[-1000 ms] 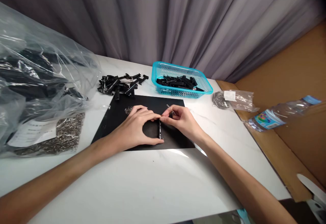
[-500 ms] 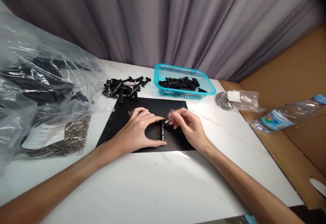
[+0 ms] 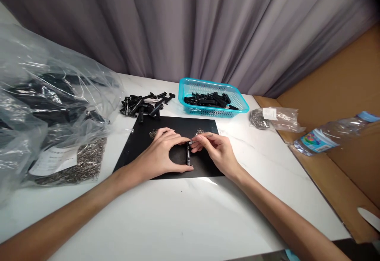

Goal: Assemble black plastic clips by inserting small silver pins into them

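Observation:
My left hand (image 3: 162,150) grips a narrow black plastic part (image 3: 188,156) by its two ends, index finger at the far end and thumb at the near end. The part lies lengthwise away from me over a black mat (image 3: 130,150). My right hand (image 3: 218,150) pinches a slim grey metal tool (image 3: 191,142), whose tip is at the far end of the part. Fingers cover most of the tool, so its exact kind is hidden. Small metal pieces lie in one little pile (image 3: 199,132) behind my right hand and another (image 3: 153,133) behind my left.
A blue basket (image 3: 244,106) of black parts stands at the back. Left of it lies a heap of similar parts (image 3: 142,106). Clear bags (image 3: 59,94) and a bag of metal pieces (image 3: 89,158) fill the left; a smaller bag (image 3: 261,118) and a bottle (image 3: 323,138) are right.
My right hand has moved slightly left, bringing the metal tool's tip onto the far end of the black part. My left hand keeps its grip.

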`<state>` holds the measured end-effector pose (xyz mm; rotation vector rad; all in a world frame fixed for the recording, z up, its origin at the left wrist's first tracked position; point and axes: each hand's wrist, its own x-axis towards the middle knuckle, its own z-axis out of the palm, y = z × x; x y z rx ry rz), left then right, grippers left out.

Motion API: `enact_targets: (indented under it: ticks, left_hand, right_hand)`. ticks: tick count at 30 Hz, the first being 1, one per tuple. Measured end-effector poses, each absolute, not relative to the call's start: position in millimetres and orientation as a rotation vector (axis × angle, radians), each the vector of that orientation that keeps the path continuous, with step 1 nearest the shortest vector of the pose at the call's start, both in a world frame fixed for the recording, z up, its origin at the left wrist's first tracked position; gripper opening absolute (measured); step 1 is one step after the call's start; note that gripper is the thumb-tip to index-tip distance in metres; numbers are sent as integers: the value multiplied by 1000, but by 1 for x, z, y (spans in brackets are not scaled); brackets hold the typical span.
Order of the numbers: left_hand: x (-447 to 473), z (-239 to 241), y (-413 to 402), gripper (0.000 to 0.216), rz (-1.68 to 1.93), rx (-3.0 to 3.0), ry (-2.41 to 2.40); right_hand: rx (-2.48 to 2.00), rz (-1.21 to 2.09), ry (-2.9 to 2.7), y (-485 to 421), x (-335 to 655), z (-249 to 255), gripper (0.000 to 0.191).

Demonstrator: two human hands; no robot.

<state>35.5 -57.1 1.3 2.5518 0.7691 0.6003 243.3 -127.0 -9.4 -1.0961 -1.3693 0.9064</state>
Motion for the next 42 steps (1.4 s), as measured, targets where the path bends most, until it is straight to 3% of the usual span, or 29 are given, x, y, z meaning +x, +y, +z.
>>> enact_targets:
  ticks: [5,11,16,20,24,29,35,39,42]
  left_hand:
    - [34,-2,-57,68,649,2627,755]
    - [30,0,-60,65,646,2695,745]
    - [30,3,-65,54,713,2730,773]
    - [27,4,-67,52,802,2776,812]
    - [14,8,-51,52,816,2767,995]
    - [-14,9,-18,37,910,2806,1375]
    - [-25,4,-8,33,864,2951,1395]
    - [-25,4,-9,34,804,3014,1359]
    - [-25,6,-8,36,743,3046,1345]
  right_hand:
    - [-1164,849,-1394,-127,244,-5,36]
    - [-1316,343,-1487,-134,251,5,41]
    - [-1400,299,-1823,-144,232,-4,19]
    - [-1481,158,-1859,-147,216,-13,14]
    - [-1475,45,-1812,-138,224,-14,16]
    - [-1478,-258,-1789,-98,258,7,20]
    - [-1671,-595,-1641,-52,287,33,31]
    - [-1586,-609,-1702,-64,267,22,30]
    - [-1481,-359,-1893,-89,237,8,25]
